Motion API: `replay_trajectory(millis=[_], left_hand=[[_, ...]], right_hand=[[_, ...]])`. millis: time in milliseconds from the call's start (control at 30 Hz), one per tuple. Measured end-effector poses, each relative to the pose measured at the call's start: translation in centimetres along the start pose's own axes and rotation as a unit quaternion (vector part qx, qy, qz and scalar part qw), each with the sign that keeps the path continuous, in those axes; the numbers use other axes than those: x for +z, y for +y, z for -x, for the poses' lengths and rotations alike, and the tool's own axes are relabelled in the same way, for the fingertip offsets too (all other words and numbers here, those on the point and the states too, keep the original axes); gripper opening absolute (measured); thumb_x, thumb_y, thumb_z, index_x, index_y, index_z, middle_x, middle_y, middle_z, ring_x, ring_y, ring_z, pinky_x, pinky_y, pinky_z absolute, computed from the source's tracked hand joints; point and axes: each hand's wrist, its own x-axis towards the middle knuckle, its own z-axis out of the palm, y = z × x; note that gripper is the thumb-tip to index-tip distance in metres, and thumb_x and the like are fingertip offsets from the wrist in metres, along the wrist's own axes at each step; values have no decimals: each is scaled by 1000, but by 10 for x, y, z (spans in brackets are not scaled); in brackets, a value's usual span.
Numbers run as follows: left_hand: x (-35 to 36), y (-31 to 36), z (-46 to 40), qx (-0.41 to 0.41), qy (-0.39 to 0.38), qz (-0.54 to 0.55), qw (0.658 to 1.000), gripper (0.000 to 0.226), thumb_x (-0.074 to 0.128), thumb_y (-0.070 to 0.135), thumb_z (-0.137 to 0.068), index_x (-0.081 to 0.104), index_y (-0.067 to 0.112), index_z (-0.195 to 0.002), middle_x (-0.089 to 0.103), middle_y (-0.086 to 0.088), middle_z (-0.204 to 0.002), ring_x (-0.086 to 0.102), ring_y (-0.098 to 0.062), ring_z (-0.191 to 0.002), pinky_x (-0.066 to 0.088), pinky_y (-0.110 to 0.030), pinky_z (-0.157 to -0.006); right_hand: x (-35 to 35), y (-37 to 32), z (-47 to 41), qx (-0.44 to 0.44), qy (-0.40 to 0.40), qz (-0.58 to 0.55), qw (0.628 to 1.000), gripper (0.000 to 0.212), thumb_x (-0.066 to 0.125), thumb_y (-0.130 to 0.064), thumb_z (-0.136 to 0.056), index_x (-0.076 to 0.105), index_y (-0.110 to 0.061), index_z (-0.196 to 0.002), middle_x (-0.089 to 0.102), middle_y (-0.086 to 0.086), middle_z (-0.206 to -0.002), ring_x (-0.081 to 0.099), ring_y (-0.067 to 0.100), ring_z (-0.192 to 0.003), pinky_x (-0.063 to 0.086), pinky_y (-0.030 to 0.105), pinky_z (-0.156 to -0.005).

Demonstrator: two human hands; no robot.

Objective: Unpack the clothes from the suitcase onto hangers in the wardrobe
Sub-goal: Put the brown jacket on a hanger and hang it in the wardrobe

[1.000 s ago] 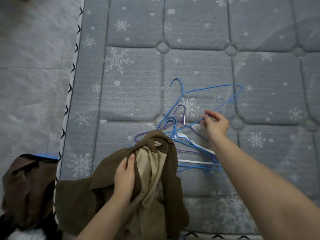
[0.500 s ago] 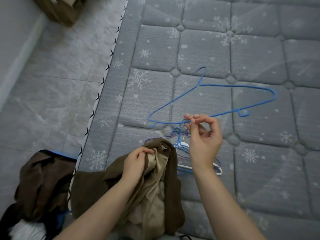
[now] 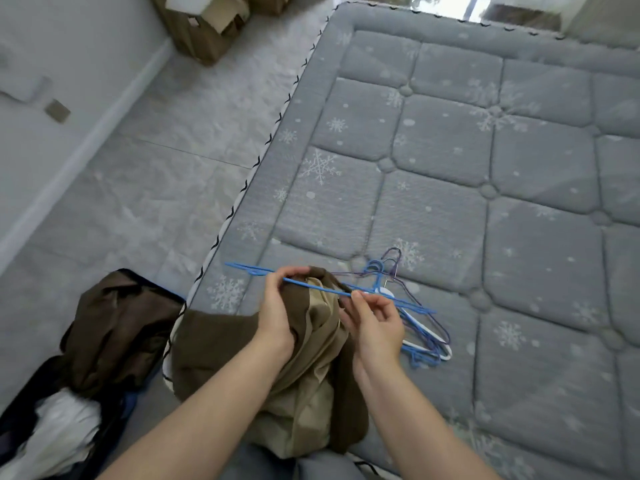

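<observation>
Both hands are occupied above the near edge of the mattress (image 3: 450, 161). Left hand (image 3: 277, 313) has its fingers curled over the collar end of a brown jacket (image 3: 221, 344), gripping the cloth, and its fingertips also close around the bar of a blue wire hanger (image 3: 311, 286). Right hand (image 3: 375, 323) pinches the same blue hanger between thumb and forefinger, the remaining fingers loosely curled below. That hanger lies nearly level across both hands, one end projecting left past the left hand, the other running right over the mattress. The jacket is bunched at the mattress corner, its tan lining (image 3: 311, 386) turned outward and hanging down between the forearms. Just beside the right hand, on the mattress, rests a tangled pile of hangers (image 3: 415, 327), blue, purple and white, hooks pointing away from the person. The mattress is grey, quilted, printed with snowflakes, and edged with black-and-white piping. At lower left, on the grey tiled floor (image 3: 156, 188), an open suitcase (image 3: 20, 441) holds a brown garment (image 3: 117, 327) lying above a white garment (image 3: 65, 427). Further off, against the wall at the top of the view, stand brown cardboard boxes (image 3: 204, 26). No wardrobe falls within view.
</observation>
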Motion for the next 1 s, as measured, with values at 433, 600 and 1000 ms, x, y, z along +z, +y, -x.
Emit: replay_trajectory(millis=[433,600,1000], left_hand=[[-66,93,48,244,-251,-494,796,35,38,31,-103,53,26,-72,55,3,-72,54,-14,-72,41,-32,-74],[-86,128,72,296,-315,-556,710,32,41,24,-104,55,17,-76,57,0,-74,55,-11,-73,42,-27,-74],[-129,166,39,243,-126,-537,798,36,41,28,-103,57,25,-72,61,5,-79,55,-6,-75,36,-24,-67]], right_hand=[[-38,28,30,65,50,399,913,46,73,-16,-79,55,-22,-121,69,14,-101,69,33,-88,59,45,-79],[-14,28,53,115,-82,358,923,48,70,-16,-75,58,-20,-122,65,7,-108,67,21,-90,58,35,-76],[22,12,115,-110,-201,254,940,19,57,-23,-99,67,-7,-95,68,6,-90,54,12,-55,39,19,-49]])
